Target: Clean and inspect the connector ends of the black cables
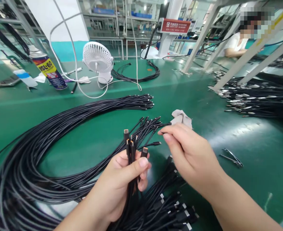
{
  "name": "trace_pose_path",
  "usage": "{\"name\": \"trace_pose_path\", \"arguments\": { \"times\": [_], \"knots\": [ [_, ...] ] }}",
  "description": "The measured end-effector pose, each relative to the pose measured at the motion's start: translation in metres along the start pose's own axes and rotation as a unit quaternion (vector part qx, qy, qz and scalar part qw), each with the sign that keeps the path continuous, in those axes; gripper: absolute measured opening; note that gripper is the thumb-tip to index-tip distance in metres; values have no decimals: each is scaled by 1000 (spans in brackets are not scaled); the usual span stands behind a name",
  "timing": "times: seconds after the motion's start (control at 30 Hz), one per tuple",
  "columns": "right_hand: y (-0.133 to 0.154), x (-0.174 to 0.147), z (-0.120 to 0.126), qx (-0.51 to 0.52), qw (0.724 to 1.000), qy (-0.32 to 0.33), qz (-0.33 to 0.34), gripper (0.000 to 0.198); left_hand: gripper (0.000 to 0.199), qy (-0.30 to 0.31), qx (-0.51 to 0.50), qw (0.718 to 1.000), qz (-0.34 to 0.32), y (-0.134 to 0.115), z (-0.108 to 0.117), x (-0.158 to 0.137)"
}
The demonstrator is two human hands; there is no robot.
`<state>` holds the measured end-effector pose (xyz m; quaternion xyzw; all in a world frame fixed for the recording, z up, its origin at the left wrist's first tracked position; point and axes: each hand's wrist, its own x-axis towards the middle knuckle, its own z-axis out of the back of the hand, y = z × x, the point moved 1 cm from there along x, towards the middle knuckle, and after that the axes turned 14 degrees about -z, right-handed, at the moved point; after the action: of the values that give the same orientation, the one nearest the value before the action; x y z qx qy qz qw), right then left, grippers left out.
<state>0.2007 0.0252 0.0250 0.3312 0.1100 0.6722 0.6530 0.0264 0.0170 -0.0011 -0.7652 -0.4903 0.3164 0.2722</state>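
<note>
black cables (59, 120): looped across green table (194, 93)
white fan (98, 56): standing at back
shelves (102, 15): across room
left hand (120, 175): wrapped around cable ends (132, 150)
right hand (189, 150): pinched, cannot tell on what
tweezers (233, 157): lying on table
person (235, 45): beyond posts (199, 41)

The green table (194, 88) bears black cables (23, 166), a fan (97, 57), tweezers (238, 164) and what looks like cloth (183, 118).

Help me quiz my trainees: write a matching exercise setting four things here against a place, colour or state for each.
1. Fan
2. Tweezers
3. Left hand
4. Spray can

A. Holding several black cables
B. Partly yellow label
C. Mostly white
D. Lying to the right of the right hand

Pairs: 1-C; 2-D; 3-A; 4-B
</note>
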Motion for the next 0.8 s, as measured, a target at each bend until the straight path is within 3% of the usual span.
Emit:
{"name": "trace_pose_path", "arguments": {
  "times": [0.13,0.23,0.57,0.8],
  "knots": [
    [19,-18,3,6,995,-15,94,19,23,-8,23,1000,10,1,-2,1],
    [21,-24,2,-24,992,-17,125,26,24,-20,47,999,9,1,-4,3],
    [23,-28,0,-90,986,-37,135,26,20,-51,104,993,-2,2,-5,6],
    [24,-25,0,-115,983,-42,137,29,13,-65,159,984,-49,1,-6,8]
  ]
}}
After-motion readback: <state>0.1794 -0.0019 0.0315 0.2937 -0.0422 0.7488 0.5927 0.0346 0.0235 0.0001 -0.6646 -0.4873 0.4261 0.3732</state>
